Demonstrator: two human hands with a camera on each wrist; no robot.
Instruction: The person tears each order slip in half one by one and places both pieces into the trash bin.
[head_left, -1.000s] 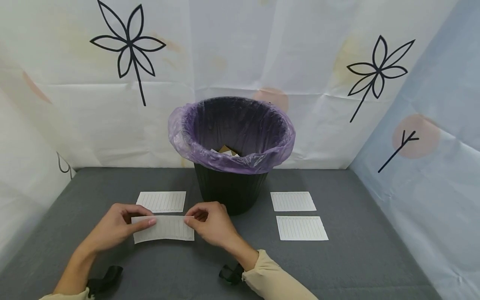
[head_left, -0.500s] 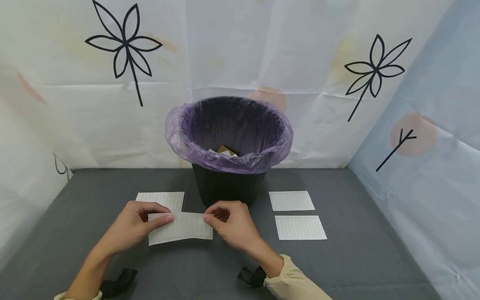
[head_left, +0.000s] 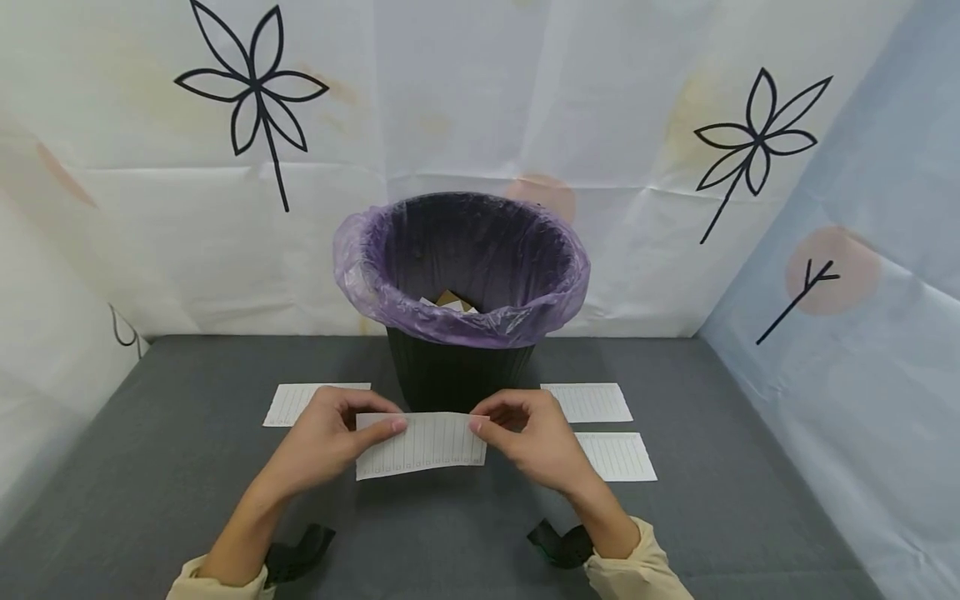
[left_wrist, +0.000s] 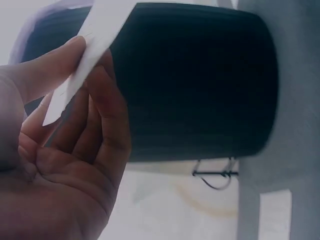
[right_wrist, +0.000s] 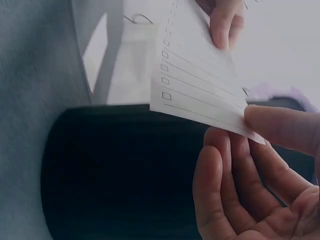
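Note:
A lined paper sheet (head_left: pixel 423 446) with a row of small checkboxes is held up between both hands, in front of the bin. My left hand (head_left: pixel 330 437) pinches its upper left corner between thumb and fingers. At the upper right corner my right hand (head_left: pixel 536 437) pinches it the same way. The right wrist view shows the sheet (right_wrist: pixel 200 75) stretched from one hand to the other, and the left wrist view shows it (left_wrist: pixel 95 45) nearly edge-on. Behind stands a black bin (head_left: pixel 457 367) with a purple bag (head_left: pixel 465 329) folded over its rim.
One lined sheet (head_left: pixel 288 404) lies at the left, partly behind the left hand. Two more, a back sheet (head_left: pixel 588 402) and a front sheet (head_left: pixel 622 457), lie at the right. Paper scraps (head_left: pixel 453 302) lie inside the bin. Patterned cloth (head_left: pixel 637 108) hangs behind the grey table (head_left: pixel 712 500).
Both hands have moved right with the sheet, from in front of the left sheet to in front of the bin, rising slightly. The pinch grip is unchanged.

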